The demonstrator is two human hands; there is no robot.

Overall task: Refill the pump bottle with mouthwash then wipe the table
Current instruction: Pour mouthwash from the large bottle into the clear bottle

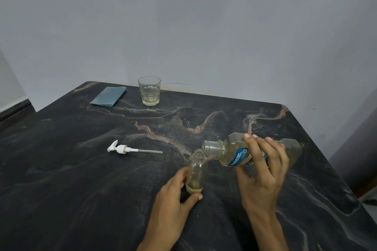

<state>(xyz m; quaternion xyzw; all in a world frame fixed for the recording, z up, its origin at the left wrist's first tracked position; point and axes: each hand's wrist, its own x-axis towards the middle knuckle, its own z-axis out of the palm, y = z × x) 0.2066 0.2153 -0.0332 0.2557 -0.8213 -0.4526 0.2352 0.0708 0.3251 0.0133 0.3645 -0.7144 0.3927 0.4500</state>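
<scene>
The pump bottle (196,171) stands upright on the tabletop (81,179), uncapped, with only a shallow layer of pale yellow liquid at its base, so the refill looks barely begun. The left hand (173,191) holds it low down, fingers curled round the far side and the thumb pressed across the near base. Just right of the pump bottle, the right hand (263,171) grips the mouthwash bottle (240,153) round its labelled middle, fingers wrapped over the top, tipping it almost level so that its open neck sits right above and beside the pump bottle's mouth. A thin stream seems to pass between the two mouths, though it is too faint to be sure. The mouthwash bottle itself looks about a third full. Left of the pump bottle, well apart, the white pump head (122,149) lies on its side with its dip tube pointing back toward the bottle; it has yet to be screwed on. Beyond the pump bottle, near the tabletop's far edge, stands a glass (149,91) with a little yellowish liquid, and left of it a folded blue cloth (109,96), untouched. By my reckoning most of the filling, the recapping and all of the wiping remain. No spill shows on the dark marbled surface, though one would be hard to spot there.
</scene>
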